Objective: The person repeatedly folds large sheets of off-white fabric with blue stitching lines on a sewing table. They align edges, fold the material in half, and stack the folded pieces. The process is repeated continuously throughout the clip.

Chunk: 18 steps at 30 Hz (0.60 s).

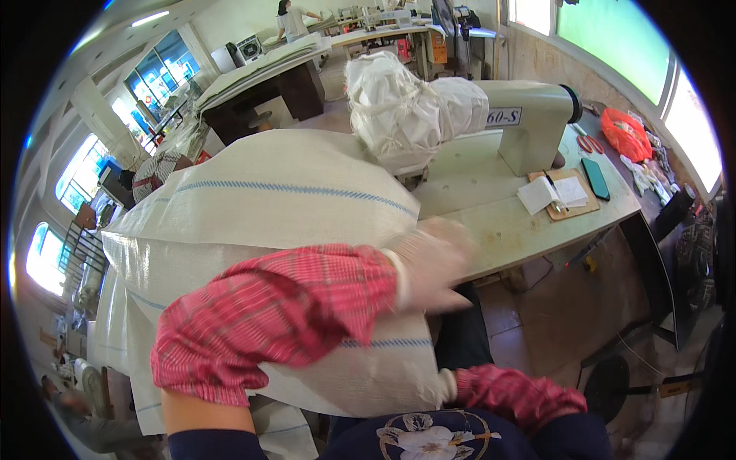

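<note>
A large white woven plastic sheet with blue stitched-looking stripes [268, 211] spreads over my lap and up against the sewing machine table. My left hand [433, 264], in a pale glove under a red plaid oversleeve, is over the sheet's right edge. It is blurred, but the thumb stands apart from the fingers, and no object shows in it. My right hand's glove cuff [448, 386] shows at the lower right edge of the sheet; its fingers are hidden at the fabric. Beyond my left hand stands a pale green sewing machine [537, 126], its head wrapped in white plastic [391, 107].
On the machine table [475, 238], right of the machine, lie a clipboard with papers [575, 203], a green phone [595, 179] and red-handled scissors [589, 143]. A red plastic bag [625, 132] sits by the window. Other people [293, 21] are farther back.
</note>
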Tool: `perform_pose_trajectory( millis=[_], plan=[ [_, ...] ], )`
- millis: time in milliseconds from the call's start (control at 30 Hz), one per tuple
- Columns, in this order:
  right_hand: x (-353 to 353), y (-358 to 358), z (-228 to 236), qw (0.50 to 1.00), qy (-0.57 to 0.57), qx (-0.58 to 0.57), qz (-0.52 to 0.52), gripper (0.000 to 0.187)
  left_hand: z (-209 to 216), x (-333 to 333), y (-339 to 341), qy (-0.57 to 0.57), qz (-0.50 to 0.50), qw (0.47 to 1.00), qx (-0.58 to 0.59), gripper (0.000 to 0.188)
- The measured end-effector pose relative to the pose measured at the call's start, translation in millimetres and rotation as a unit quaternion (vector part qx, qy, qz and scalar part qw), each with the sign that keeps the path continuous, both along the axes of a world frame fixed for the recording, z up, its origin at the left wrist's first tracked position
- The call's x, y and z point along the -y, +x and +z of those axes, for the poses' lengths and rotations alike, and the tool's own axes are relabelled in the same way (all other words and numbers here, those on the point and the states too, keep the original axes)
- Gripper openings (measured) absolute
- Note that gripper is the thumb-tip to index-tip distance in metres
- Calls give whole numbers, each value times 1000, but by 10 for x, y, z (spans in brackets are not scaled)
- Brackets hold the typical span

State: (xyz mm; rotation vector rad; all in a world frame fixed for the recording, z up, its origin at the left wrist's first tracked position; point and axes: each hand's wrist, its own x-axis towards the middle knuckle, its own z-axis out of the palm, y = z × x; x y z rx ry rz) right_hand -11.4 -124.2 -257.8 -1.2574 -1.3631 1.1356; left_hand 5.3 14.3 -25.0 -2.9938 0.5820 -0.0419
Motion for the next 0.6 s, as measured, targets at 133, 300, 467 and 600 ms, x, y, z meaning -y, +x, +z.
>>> perform_pose_trajectory(
  millis=[133,300,467,600],
  plan=[
    [565,12,295,984,45,9,172,38,-785,-495,-577,125,127,967,-180,75],
    [428,334,887,958,1,135,-253,21,-1324,-586,-1003,39,121,988,-84,69],
    [-77,347,664,947,-84,-82,-299,33,-1297,-513,-840,9,135,989,-59,67],
    [-165,160,338,940,-108,23,-322,31,-1281,-531,-842,50,114,991,-41,64]
  ],
)
